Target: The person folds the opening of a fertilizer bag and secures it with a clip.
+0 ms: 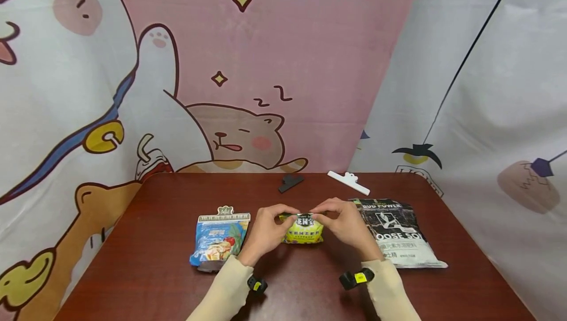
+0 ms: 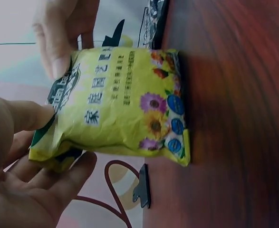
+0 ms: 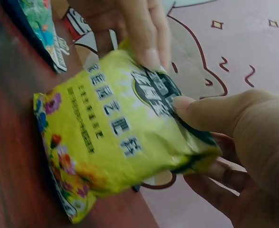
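Observation:
A small yellow fertilizer bag [image 1: 303, 232] with flowers printed along its bottom stands upright at the middle of the table. My left hand [image 1: 269, 230] pinches its top edge on the left, thumb in front and fingers behind. On the right, my right hand [image 1: 347, 227] pinches the same top edge the same way. In the left wrist view the bag [image 2: 115, 99] shows its front, with the dark green top strip between both thumbs. The right wrist view has the bag [image 3: 106, 128] with its top folded over under the fingers.
Left of my hands lies a blue food bag [image 1: 219, 242] with a metal clip [image 1: 225, 212] across its top. A black-and-white soil bag [image 1: 398, 232] lies on the right. Towards the back edge of the brown table [image 1: 155, 222] are a black clip [image 1: 290, 183] and a white clip [image 1: 349, 182].

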{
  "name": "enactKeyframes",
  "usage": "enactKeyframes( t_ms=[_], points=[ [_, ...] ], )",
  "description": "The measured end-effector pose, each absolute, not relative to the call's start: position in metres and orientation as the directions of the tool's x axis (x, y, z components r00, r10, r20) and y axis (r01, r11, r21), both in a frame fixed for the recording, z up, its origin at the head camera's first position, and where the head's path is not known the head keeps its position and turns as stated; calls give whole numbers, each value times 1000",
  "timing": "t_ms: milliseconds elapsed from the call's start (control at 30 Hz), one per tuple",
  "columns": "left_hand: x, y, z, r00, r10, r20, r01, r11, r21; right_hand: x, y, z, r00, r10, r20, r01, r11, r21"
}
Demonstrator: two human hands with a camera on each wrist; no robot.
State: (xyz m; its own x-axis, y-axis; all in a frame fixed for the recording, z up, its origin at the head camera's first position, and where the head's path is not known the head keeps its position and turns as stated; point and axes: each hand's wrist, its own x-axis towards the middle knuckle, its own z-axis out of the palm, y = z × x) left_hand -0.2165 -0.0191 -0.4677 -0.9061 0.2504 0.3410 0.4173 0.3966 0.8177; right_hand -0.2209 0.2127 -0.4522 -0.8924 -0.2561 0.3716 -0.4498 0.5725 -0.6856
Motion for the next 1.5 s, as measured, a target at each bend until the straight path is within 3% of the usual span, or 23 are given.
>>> enactKeyframes(
  t_ms=[333,833,1133,1500],
  points=[
    [-212,-10,-469,-852,257,456,522,364,771,-218,197,-451,-874,-290,391,-487,515,-705],
    [-212,-9,-472,-844,262,469,537,412,736,-217,193,-455,-823,-269,501,-559,546,-624],
    [-216,-16,-470,-870,282,403,488,386,783,-219,206,-454,-889,-247,386,-455,577,-678],
    [-221,-23,-468,-878,262,400,475,389,789,-221,213,-454,-881,-266,390,-470,577,-668]
  ],
)
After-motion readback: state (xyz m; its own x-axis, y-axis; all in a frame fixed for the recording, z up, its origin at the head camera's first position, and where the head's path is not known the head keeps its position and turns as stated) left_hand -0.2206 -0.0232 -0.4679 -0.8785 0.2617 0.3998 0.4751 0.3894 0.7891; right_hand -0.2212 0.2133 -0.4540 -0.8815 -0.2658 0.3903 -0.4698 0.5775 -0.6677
